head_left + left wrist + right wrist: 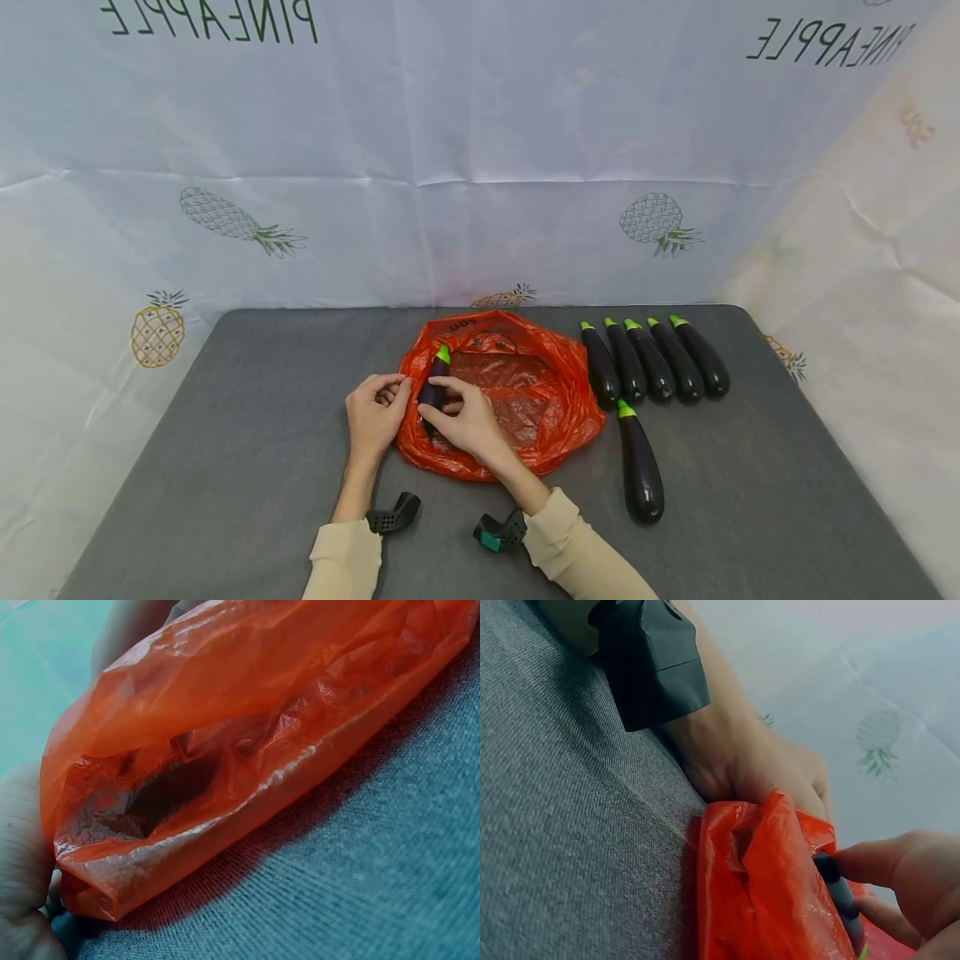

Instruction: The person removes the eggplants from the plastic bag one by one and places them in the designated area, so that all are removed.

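Note:
A red plastic bag (573,367) lies spread on the table with its mouth open upward. My left hand (372,417) grips the bag's left rim; in the left wrist view its thumb (22,847) is against the red film. Inside the bag, along the left side, is a dark purple eggplant (437,367) with its green cap toward the far side. My right hand (471,421) reaches over the bag and pinches this eggplant between thumb and fingers. From the right wrist, the eggplant (845,904) shows only partly behind the red film.
Several eggplants (652,367) lie side by side to the right of the bag, green caps toward the back. One more eggplant (640,471) lies apart, nearer the front. A grey cloth covers the table (262,458); a white pineapple-print sheet (450,125) hangs behind.

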Demonstrator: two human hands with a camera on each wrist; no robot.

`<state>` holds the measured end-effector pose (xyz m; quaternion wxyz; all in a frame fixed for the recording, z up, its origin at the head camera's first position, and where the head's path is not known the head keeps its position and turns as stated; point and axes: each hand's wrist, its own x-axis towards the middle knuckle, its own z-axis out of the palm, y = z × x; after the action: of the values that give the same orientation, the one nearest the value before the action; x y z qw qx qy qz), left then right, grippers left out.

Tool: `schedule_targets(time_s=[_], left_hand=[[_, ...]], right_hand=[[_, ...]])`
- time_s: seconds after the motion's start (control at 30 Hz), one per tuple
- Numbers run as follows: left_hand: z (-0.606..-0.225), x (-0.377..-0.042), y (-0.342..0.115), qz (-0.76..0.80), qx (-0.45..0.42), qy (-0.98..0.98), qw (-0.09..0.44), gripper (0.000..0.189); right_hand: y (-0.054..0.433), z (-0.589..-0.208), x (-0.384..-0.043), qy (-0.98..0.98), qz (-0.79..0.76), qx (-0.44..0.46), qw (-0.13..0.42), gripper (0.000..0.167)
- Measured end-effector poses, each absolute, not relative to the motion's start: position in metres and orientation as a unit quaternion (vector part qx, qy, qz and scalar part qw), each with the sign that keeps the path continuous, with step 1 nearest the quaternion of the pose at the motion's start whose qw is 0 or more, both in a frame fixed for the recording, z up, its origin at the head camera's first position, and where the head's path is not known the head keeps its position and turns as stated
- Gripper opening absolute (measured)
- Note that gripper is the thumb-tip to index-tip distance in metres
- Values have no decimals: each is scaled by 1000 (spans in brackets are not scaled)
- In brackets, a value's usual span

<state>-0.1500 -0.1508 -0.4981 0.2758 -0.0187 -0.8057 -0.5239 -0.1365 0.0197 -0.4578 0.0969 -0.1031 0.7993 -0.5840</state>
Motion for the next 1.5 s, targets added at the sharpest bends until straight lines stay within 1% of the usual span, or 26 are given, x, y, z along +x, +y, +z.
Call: schedule_targets(time_s=[0.33, 0.83, 1.17, 1.5], left_hand=[[-498, -151, -150, -527, -20, -804, 274, 6], [-498, -152, -151, -518, -23, -806, 284, 6], [-499, -152, -151, -516, -22, -807, 285, 5], [-499, -151, -151, -518, -22, -807, 282, 5]], right_hand=[[19, -458, -135, 785, -611, -67, 78, 44], [34, -455, -136, 764, -638, -58, 71, 44], [42, -451, -138, 737, -668, -36, 95, 45], [52, -438, -136, 736, -669, -36, 99, 46]])
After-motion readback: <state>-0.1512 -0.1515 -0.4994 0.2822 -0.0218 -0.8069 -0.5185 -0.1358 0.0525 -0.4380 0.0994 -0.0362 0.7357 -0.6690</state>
